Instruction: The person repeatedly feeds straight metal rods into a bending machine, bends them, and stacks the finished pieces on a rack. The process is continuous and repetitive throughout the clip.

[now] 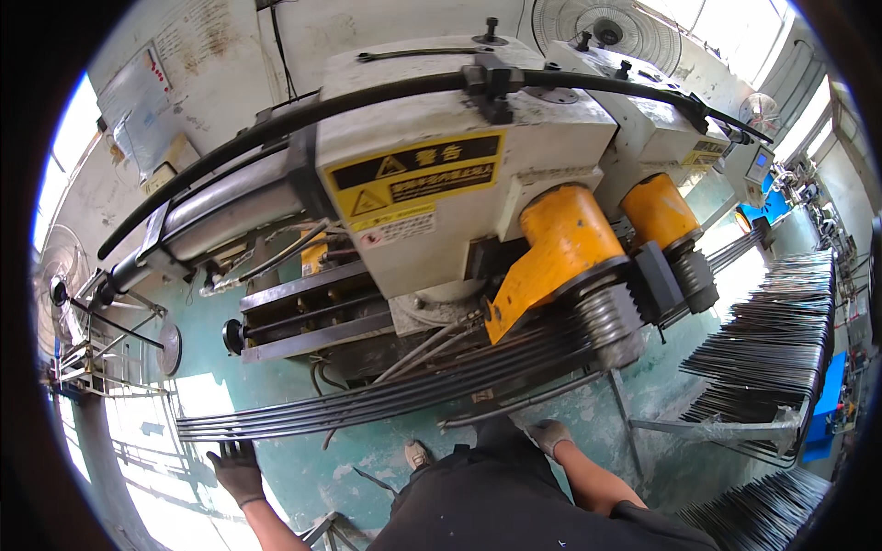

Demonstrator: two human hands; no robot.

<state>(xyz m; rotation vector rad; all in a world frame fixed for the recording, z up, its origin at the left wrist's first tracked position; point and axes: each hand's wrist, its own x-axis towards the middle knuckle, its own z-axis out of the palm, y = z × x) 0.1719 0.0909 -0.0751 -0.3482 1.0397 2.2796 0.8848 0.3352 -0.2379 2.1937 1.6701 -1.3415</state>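
Observation:
My left hand (238, 474), in a dark work glove, is at the lower left with its fingers apart. Its fingertips meet the near edge of several parallel dark metal rods (289, 417); whether they touch is unclear. The rods run from the left into a tube-bending machine (413, 165) with orange guards (575, 241) over its ribbed bending dies (610, 324). By my right thigh hangs my right hand (552, 437), in a greyish glove, below a separate curved metal bar (517, 406). Its fingers are too hard to make out.
Bundles of dark rods (765, 330) rest on a metal rack (716, 430) to my right, with more rods (765, 513) below. A long black hose (289, 127) arches over the machine. A wrench (420, 54) lies on top. Fans (606, 31) stand around.

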